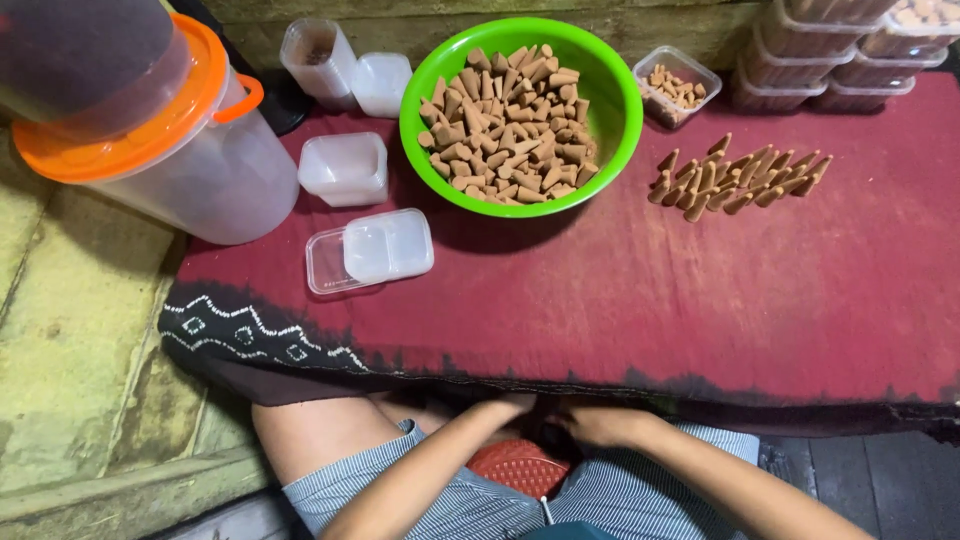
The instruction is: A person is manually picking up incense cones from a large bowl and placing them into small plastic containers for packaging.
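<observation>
Both my hands are down in my lap, below the near edge of the red cloth (620, 300) on the low table. My left hand (510, 408) and my right hand (595, 422) reach under that edge, fingers hidden by it, just above a red textured object (520, 465) between my legs. Whether either hand holds anything cannot be seen. On the cloth stands a green bowl (615, 110) full of brown incense cones (505, 125). To its right lies a loose row of cones (735, 180).
A large clear bucket with an orange lid (150, 130) stands at the left. Small clear plastic boxes (370, 250) lie beside the bowl, one box with cones (677, 87) behind it. Stacked filled boxes (830, 60) sit at the back right. Stone floor lies to the left.
</observation>
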